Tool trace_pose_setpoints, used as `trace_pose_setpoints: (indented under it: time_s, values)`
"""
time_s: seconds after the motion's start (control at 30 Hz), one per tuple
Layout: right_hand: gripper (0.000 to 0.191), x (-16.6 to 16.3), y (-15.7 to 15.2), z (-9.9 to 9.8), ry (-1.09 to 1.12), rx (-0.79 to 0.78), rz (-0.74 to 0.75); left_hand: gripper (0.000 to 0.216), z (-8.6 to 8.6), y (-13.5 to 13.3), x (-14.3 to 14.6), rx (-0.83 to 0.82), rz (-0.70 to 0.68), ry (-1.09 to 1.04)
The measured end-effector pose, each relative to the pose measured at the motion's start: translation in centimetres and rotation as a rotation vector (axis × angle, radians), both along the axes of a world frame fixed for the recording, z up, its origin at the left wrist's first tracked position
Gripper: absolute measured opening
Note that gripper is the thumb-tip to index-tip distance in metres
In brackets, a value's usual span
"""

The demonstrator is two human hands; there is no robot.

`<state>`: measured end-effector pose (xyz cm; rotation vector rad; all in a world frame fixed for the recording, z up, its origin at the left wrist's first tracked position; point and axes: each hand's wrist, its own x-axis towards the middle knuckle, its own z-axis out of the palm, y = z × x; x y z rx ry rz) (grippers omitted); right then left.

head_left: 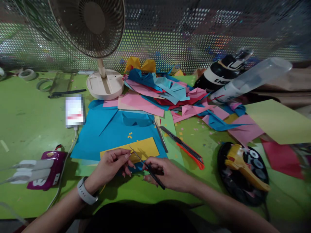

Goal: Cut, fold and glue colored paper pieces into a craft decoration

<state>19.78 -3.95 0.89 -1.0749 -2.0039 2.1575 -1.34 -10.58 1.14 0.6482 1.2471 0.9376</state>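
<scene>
My left hand [116, 161] is closed in a pinch on a small piece of yellow paper [132, 152], mostly hidden by the fingertips. In my right hand [162, 171] are slim scissors [154, 177] with dark handles, their thin blades pointing up and left beside the left fingertips. Just beyond both hands lies a yellow paper strip [148, 147] on a large blue sheet [89, 136]. Tiny yellow paper bits [130, 135] are scattered on the blue sheet. Farther back on it is a folded blue paper shape [137, 119].
An orange box cutter [184, 147] lies to the right. Behind are a fan [105, 87] and a heap of coloured paper [167, 87]. On the left are a phone [74, 111] and a purple power strip [47, 170]; on the right, a black tray [222, 174] holding a yellow tool.
</scene>
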Motion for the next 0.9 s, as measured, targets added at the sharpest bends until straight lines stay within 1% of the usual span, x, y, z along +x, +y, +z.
trace_pose_setpoints:
  time_s: [0.27,0.63,0.9]
  values:
    - [0.033,-0.03,0.06,-0.09,0.001,-0.015,-0.008,0.036,-0.03,-0.01,0.07,0.012,0.002,-0.011]
    - [0.033,0.01,0.04,-0.27,0.000,-0.016,-0.016,0.039,-0.35,-0.12,-0.09,0.016,0.007,-0.011]
    - [0.034,0.02,0.01,-0.35,-0.002,-0.009,-0.014,0.042,-0.06,0.00,0.02,0.014,0.012,-0.015]
